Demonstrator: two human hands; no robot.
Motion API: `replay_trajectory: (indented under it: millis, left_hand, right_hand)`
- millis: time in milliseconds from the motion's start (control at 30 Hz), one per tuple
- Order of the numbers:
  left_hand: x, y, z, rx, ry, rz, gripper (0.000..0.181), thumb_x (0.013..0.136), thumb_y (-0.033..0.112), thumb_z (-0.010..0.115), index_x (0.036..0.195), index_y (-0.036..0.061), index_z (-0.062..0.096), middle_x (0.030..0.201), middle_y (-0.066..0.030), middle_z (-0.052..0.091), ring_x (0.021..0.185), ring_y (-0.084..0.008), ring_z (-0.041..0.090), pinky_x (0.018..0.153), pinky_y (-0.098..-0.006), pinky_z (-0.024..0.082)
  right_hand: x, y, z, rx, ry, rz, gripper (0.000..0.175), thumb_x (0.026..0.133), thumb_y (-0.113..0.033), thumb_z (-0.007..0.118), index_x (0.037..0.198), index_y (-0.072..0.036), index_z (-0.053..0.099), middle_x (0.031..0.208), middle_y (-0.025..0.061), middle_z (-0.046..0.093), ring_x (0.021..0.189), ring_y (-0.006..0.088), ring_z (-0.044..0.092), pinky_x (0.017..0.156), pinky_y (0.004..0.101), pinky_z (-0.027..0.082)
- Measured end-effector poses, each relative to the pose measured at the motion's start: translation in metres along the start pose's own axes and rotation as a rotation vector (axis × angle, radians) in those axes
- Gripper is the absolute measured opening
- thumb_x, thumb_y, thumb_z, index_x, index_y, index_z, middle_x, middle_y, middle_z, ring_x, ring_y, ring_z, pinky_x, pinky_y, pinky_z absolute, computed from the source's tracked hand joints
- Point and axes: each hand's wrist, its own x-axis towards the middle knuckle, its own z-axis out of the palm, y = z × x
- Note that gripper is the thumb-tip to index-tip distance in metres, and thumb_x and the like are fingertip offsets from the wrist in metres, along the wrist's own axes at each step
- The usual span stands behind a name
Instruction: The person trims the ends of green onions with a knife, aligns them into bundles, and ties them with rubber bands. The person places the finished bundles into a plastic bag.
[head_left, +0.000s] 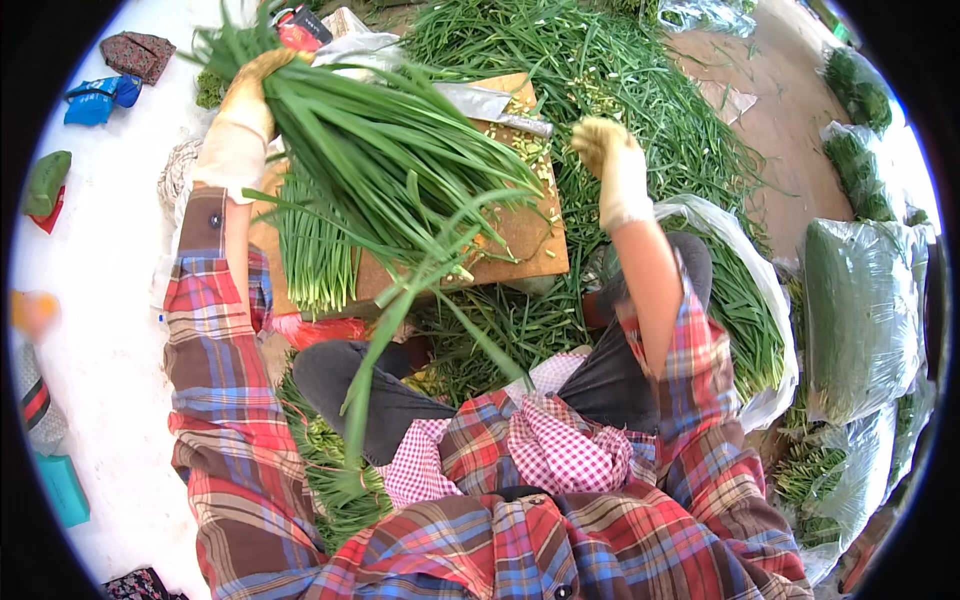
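Observation:
My left hand (262, 86), in a pale yellow work glove, grips a large bunch of garlic chives (382, 150) near one end. The leaves fan out to the right over a wooden board (517, 251), and a few long ones hang down towards my lap. On the board's left part lies a neat bundle of chives (319, 255), partly covered by the raised bunch. A cleaver (480, 101) rests at the board's far edge, its handle pointing right among cut stem bits. My gloved right hand (607, 146) hovers right of that handle, apart from it, fingers curled; nothing shows in it.
Loose chive leaves (645, 82) heap behind and right of the board. An open plastic bag of chives (742, 300) stands by my right knee. Wrapped chive bundles (859, 315) line the far right. Tied chives (330, 465) lie left of my lap.

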Motion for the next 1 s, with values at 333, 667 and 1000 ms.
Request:
replay_trajectory:
  millis: [333, 667, 1000]
  left_hand:
    - [0.016, -0.019, 0.008, -0.126, 0.055, -0.109, 0.022, 0.087, 0.015, 0.054, 0.096, -0.0021, 0.065, 0.093, -0.0136, 0.069, 0.085, -0.0254, 0.065, 0.080, -0.0345, 0.053]
    - [0.035, -0.020, -0.039, -0.222, 0.123, -0.216, 0.023, 0.085, 0.015, 0.055, 0.097, -0.0017, 0.066, 0.087, -0.0125, 0.069, 0.080, -0.0261, 0.065, 0.080, -0.0342, 0.053]
    - [0.029, -0.013, -0.016, -0.170, 0.162, -0.251, 0.026, 0.089, 0.020, 0.050, 0.098, 0.0008, 0.065, 0.093, -0.0127, 0.068, 0.082, -0.0256, 0.064, 0.079, -0.0363, 0.053]
  right_hand:
    - [-0.096, 0.010, 0.034, -1.150, -0.660, -0.789, 0.030, 0.082, -0.023, 0.060, 0.110, -0.012, 0.057, 0.073, 0.0113, 0.062, 0.066, 0.0313, 0.063, 0.057, 0.0422, 0.050]
    - [-0.108, 0.089, -0.046, -1.595, -0.778, -0.490, 0.018, 0.083, -0.026, 0.059, 0.086, -0.009, 0.061, 0.068, 0.0115, 0.063, 0.068, 0.0299, 0.064, 0.061, 0.0424, 0.050]
    - [-0.115, -0.001, 0.066, -1.055, -0.422, -1.003, 0.075, 0.069, -0.031, 0.075, 0.132, -0.005, 0.045, 0.128, 0.0196, 0.050, 0.114, 0.0330, 0.050, 0.097, 0.0439, 0.038]
